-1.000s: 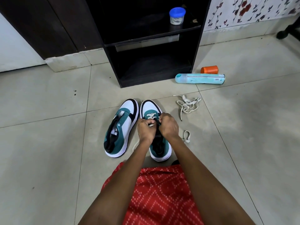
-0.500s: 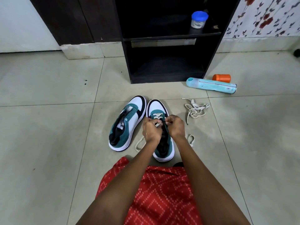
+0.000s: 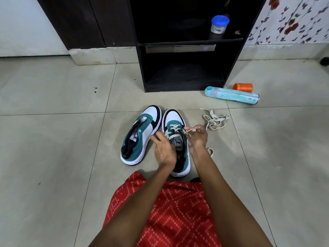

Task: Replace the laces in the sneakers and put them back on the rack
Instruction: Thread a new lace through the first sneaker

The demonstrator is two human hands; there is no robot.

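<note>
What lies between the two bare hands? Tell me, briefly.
In the head view, the partly laced teal-and-white sneaker: its tongue and white lace lie between the left hand and the right hand.

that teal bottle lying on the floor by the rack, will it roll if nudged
The teal bottle lies on its side on smooth tile, so a nudge across its length would probably roll it. The orange cup just behind it might block rolling that way.
</note>
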